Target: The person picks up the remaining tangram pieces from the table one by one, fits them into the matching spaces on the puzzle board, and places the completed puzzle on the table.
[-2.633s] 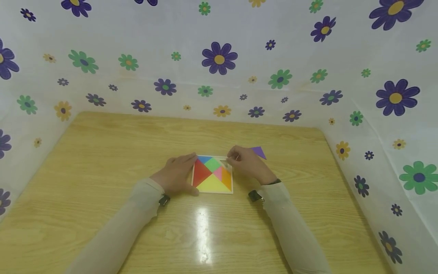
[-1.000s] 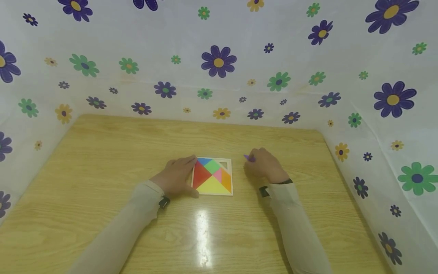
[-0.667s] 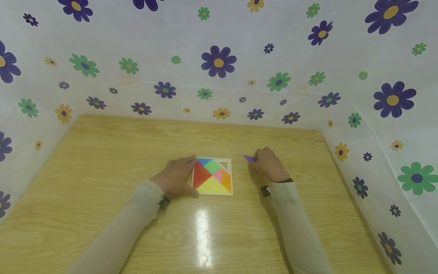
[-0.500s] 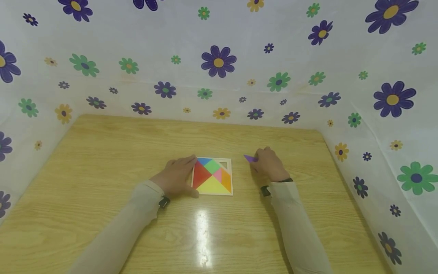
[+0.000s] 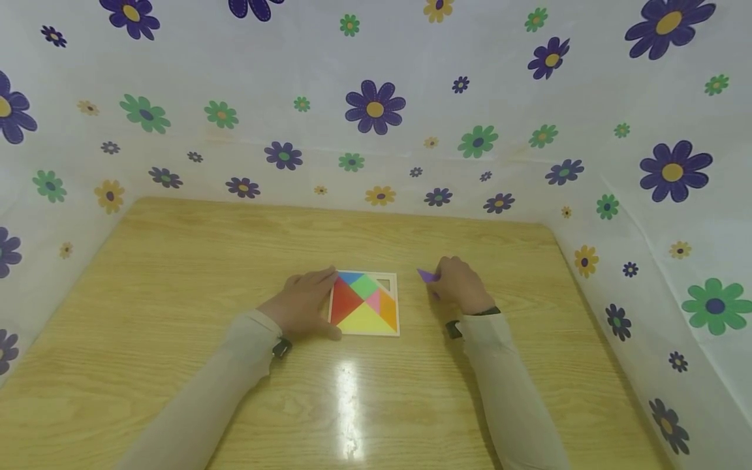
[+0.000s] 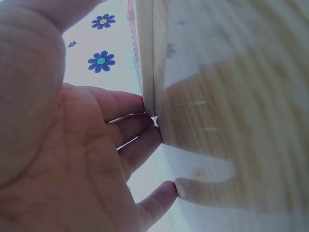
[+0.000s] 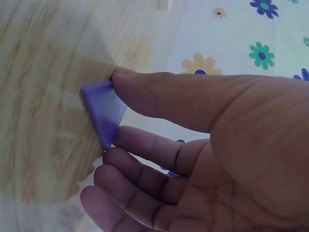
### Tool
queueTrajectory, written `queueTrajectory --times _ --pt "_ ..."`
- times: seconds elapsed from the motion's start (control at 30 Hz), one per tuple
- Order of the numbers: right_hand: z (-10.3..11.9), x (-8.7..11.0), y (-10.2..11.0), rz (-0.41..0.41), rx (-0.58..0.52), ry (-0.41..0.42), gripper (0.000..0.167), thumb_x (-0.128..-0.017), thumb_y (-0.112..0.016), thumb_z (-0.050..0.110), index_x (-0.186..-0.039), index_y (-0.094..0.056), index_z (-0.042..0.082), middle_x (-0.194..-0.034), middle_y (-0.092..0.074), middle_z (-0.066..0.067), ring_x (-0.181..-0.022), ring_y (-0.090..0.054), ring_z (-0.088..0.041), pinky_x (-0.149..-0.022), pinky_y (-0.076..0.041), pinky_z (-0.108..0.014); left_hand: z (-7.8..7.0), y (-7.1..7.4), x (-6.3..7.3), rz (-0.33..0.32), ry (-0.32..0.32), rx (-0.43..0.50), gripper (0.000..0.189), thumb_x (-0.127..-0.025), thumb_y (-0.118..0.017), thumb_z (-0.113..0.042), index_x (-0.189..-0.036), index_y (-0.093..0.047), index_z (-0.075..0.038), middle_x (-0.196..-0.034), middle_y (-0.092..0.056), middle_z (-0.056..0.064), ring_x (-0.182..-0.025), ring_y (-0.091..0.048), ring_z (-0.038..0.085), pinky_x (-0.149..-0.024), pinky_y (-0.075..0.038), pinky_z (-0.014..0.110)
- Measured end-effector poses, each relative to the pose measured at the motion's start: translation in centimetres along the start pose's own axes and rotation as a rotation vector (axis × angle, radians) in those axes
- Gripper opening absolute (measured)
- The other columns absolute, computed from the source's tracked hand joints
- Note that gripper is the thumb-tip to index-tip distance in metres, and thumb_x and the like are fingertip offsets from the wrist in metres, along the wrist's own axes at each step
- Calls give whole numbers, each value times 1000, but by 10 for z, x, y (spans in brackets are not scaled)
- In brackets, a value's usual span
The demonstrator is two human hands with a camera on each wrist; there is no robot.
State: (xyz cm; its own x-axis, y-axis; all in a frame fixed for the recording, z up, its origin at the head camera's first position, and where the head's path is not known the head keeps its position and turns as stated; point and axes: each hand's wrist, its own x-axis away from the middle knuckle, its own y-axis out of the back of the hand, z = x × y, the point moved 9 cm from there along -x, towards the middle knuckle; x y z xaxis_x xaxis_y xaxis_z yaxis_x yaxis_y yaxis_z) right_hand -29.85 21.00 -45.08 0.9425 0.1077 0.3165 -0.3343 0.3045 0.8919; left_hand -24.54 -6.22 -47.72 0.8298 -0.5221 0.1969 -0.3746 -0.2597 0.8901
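A square tangram tray (image 5: pixel 399 320) with a pale rim lies mid-table in the head view. Red, blue, green, pink, orange and yellow pieces fill most of it; its upper right corner shows a bare triangular recess with a cut-out. My left hand (image 5: pixel 299 303) rests along the tray's left side, thumb near the lower corner, fingers near the upper one. In the left wrist view, fingertips touch the pale tray edge (image 6: pixel 147 58). To the right of the tray, my right hand (image 5: pixel 462 284) pinches a purple triangle tangram piece (image 7: pixel 106 108) between thumb and index finger.
The wood-grain table (image 5: pixel 235 235) has a glossy surface with a bright reflection in front of the tray. A white flower-print sheet (image 5: pixel 317 85) encloses the back and both sides. Dark bands (image 5: pixel 282 346) show at the sleeve cuffs.
From the tray's upper right corner, my right hand has moved right and picked up the purple triangle, which lay behind it. It then shifts the piece slightly. My left hand stays at the tray.
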Motion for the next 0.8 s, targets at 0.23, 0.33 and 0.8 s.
queueTrajectory --times 0.23,0.33,0.8 --pt "5 1 -5 26 7 10 17 -87 -69 12 -71 -69 5 -80 -64 -11 -63 -53 -21 -52 -40 -27 1 -2 -1 -5 -5 -11 120 -76 -80 -65 -165 -24 -7 -172 -22 8 -157 -22 31 -124 -21 56" --pt "6 3 -5 24 5 12 16 -86 -69 12 -71 -68 5 -79 -64 -11 -63 -52 -21 -52 -40 -27 2 -3 -2 -5 -6 -7 120 -76 -81 -65 -165 -24 -7 -172 -21 8 -157 -22 30 -124 -21 56" --pt "15 5 -10 34 1 37 25 -84 -76 18 -101 -67 2 -97 -65 -12 -82 -56 -26 -67 -46 -33 3 -4 -3 -6 -13 -20 121 -76 -79 -67 -165 -24 -6 -172 -22 9 -157 -23 31 -124 -22 56"
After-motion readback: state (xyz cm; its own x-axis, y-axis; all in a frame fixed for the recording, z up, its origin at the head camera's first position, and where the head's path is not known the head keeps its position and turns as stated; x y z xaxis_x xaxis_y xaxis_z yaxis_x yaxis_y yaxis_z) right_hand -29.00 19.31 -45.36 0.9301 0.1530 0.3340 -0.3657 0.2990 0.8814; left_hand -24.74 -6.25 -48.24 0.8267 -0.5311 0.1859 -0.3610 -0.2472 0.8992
